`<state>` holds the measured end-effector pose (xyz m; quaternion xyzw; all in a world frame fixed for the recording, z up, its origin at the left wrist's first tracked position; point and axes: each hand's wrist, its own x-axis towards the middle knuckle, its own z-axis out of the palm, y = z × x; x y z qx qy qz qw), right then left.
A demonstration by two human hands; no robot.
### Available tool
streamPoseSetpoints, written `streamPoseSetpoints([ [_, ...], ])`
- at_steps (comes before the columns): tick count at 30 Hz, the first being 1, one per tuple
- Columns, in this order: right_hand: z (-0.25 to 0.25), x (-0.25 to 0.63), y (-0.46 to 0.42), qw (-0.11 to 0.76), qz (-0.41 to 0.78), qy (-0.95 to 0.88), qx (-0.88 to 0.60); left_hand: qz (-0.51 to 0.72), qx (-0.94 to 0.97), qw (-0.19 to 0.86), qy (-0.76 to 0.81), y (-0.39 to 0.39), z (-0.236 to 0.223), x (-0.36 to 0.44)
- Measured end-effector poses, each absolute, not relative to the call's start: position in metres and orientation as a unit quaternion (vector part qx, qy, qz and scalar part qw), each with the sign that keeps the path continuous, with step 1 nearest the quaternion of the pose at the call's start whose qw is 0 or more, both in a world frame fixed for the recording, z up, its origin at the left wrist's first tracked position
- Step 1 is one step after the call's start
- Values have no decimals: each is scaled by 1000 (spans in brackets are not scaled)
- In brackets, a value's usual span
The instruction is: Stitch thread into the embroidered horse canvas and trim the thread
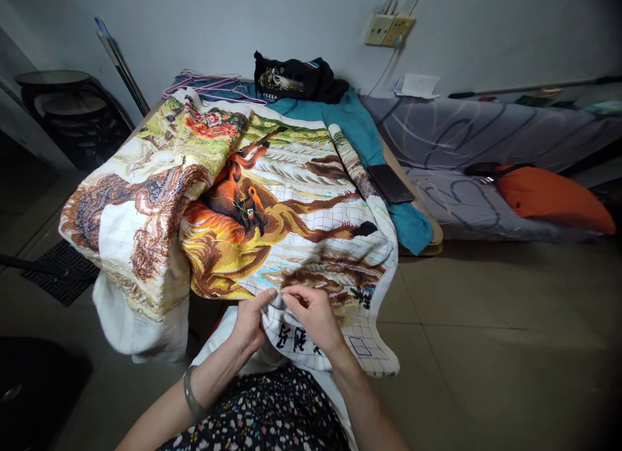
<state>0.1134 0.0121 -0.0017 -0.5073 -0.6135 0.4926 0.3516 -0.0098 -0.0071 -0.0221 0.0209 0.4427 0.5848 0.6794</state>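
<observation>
A large cross-stitch cloth (311, 208) with brown, orange and yellow stitched horses and a drawn grid spreads over the table and hangs toward my lap. My left hand (251, 318) grips its near edge, thumb on top and fingers underneath. Close beside that thumb, my right hand (311, 312) pinches with thumb and forefinger at the cloth's surface; what sits between the fingertips is too small to make out. Black stitched characters (297, 339) lie just below the right hand. A loose tangle of thread (249, 212) rests on the dark part of a horse.
A phone (390, 183) lies on teal fabric (408, 225) at the table's right. Pink hangers (214, 81) and a black bag (301, 80) are at the back. To the right stands a grey patterned sofa (447, 146) with an orange cushion (554, 195). A black stool (72, 114) is at left.
</observation>
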Motion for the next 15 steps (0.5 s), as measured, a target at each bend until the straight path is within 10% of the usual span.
streamPoseSetpoints([
  [15, -2, 112, 18, 330, 463, -641, -515, 596, 16, 672, 440, -6, -18, -9],
])
